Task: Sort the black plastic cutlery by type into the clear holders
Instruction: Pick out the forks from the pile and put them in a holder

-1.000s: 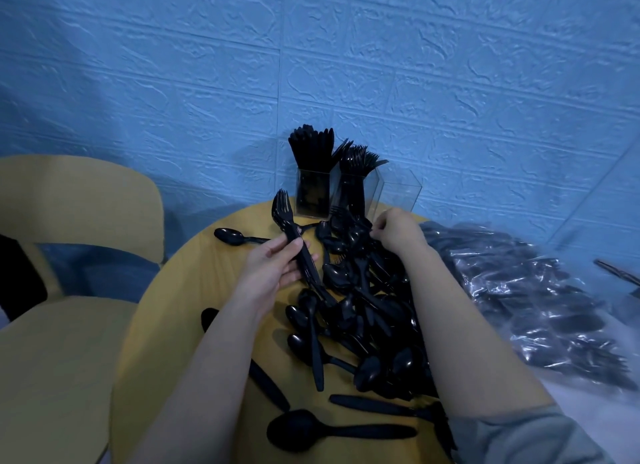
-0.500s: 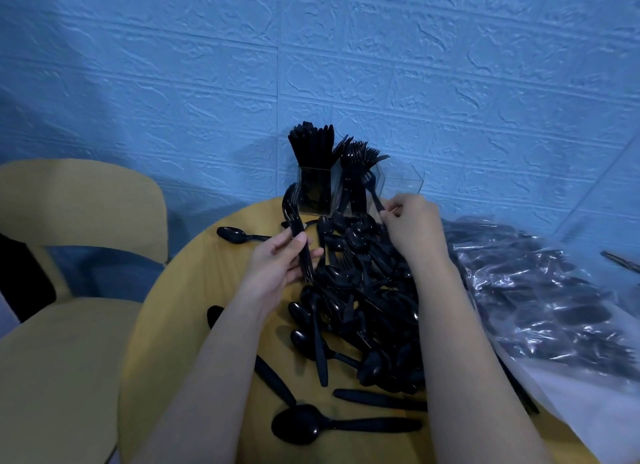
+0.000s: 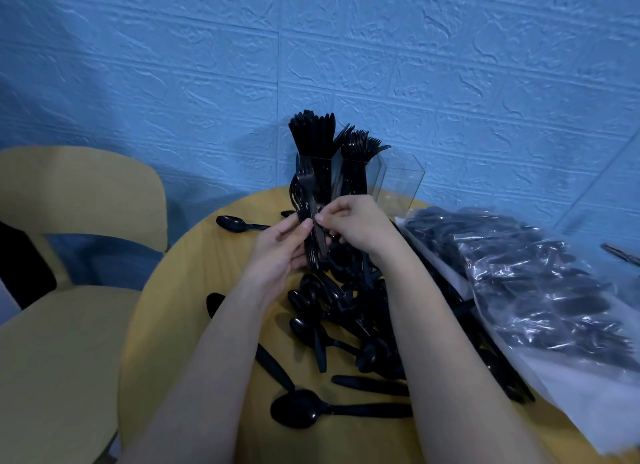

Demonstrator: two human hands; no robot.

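Left hand: the left hand (image 3: 277, 245) grasps a small bundle of black forks (image 3: 306, 218) by the handles, the tines pointing up, held just in front of the holders.
Right hand: the right hand (image 3: 356, 224) pinches one fork of that bundle near the middle of its handle, thumb and fingertips closed on it.
Holders: three clear holders stand at the far edge of the counter (image 3: 180, 290). The knife holder (image 3: 313, 173) is on the left and looks full, the fork holder (image 3: 356, 176) is in the middle, and the third holder (image 3: 403, 183) appears empty.
Loose pile: many spoons and other pieces (image 3: 346, 311) lie mixed on the counter between the forearms; one big spoon (image 3: 301, 410) lies nearest to the camera.
Handling: I judge the forks as very light and thin, a little flexible, with a smooth surface that slips easily when several are stacked. The tines are the weak part.
Where to hold: better at the handle, low or in the middle, so the tines stay free and the bundle goes handle first into the fork holder.
Risk: a loose grasp may let the stack fan out.
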